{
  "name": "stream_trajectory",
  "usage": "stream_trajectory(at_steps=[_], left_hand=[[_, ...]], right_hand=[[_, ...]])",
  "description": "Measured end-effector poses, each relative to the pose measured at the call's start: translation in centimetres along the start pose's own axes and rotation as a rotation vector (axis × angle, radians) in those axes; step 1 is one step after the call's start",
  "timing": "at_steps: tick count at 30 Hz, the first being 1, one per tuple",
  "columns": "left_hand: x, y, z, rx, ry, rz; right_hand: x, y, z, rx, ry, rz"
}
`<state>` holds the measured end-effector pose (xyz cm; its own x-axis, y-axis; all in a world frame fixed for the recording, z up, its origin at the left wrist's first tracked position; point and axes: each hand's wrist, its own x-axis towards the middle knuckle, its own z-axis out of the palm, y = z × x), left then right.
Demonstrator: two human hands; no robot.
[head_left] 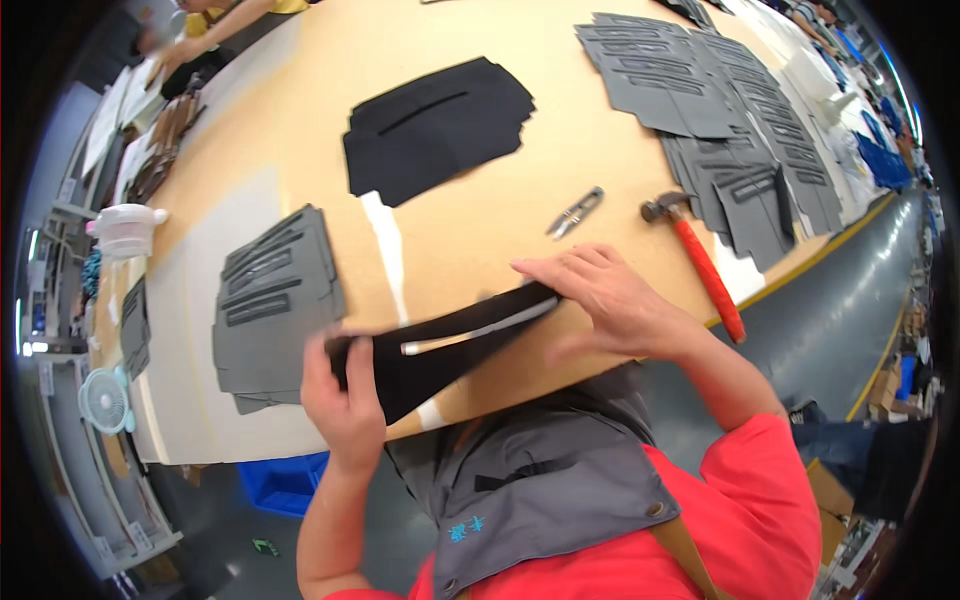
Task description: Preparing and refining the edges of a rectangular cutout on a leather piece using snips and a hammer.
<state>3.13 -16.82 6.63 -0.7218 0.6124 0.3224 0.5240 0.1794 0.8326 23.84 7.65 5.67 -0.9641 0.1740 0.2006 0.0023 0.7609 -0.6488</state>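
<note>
Black fabric (400, 385), marked by a long pale strip (490, 330), is held over the near edge of the tan table (460, 250). Its left end is clasped in the left hand (345, 400), its right end in the right hand (615, 305). Snips (577, 212) and a red-handled hammer (710, 280) are laid beyond; grey panels (275, 350) are stacked at both sides.
</note>
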Motion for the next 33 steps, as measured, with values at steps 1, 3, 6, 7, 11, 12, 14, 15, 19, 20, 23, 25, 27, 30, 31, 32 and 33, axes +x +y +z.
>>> stream_trajectory(at_steps=[1,3,6,7,11,12,14,15,19,20,23,25,27,30,31,32,33], left_hand=[[2.5,0.0,0.5,-0.076,-0.001,-0.04],[7.8,-0.8,1.5,-0.249,0.023,-0.171],[14.9,-3.6,2.5,-0.503,0.035,-0.352],[17.0,-4.5,3.1,-0.605,0.066,-0.35],[22.7,-10.0,4.0,-0.292,0.137,-0.143],[22.4,-9.9,3.6,-0.045,0.21,-0.133],[19.1,-9.9,-0.4,-0.128,0.244,-0.108],[17.2,-10.4,-1.8,-0.113,0.248,-0.127],[8.7,-11.4,-7.3,-0.11,0.361,-0.329],[6.9,-11.4,-8.0,-0.114,0.366,-0.332],[2.2,-11.9,-9.5,-0.111,0.443,-0.431],[-1.1,-12.0,-11.5,-0.054,0.509,-0.385],[-3.4,-11.4,-13.0,-0.044,0.558,-0.393],[-4.8,-10.9,-14.1,-0.062,0.598,-0.42],[-4.8,-10.8,-14.0,-0.057,0.599,-0.377],[-4.7,-10.6,-13.8,-0.055,0.602,-0.339],[-4.8,-10.1,-13.8,-0.07,0.599,-0.351]], right_hand=[[1.3,1.9,0.1,-0.023,-0.073,0.114],[4.8,6.4,-0.5,0.133,-0.068,0.207],[12.8,10.8,-4.7,0.238,-0.041,0.193],[16.1,13.1,-5.4,0.284,-0.059,0.223],[25.1,18.1,-6.9,0.162,0.058,0.179],[25.6,18.7,-6.8,-0.357,0.181,0.147],[26.7,16.8,-2.4,-0.562,0.534,-0.322],[26.0,13.0,0.4,-0.165,0.347,-0.196],[26.8,2.3,11.9,0.324,-0.227,-0.008],[27.4,0.9,15.0,0.287,-0.226,-0.046],[29.1,-0.4,21.4,0.166,-0.164,-0.105],[29.8,-1.7,22.9,-0.191,-0.137,-0.087],[31.0,-2.4,22.1,-0.13,-0.279,-0.008],[30.9,-3.3,21.4,-0.086,-0.407,0.06],[29.7,-3.9,21.8,-0.032,-0.255,-0.097],[28.0,-4.7,22.0,0.019,-0.106,-0.255],[26.2,-6.3,21.0,0.055,-0.104,-0.279]])
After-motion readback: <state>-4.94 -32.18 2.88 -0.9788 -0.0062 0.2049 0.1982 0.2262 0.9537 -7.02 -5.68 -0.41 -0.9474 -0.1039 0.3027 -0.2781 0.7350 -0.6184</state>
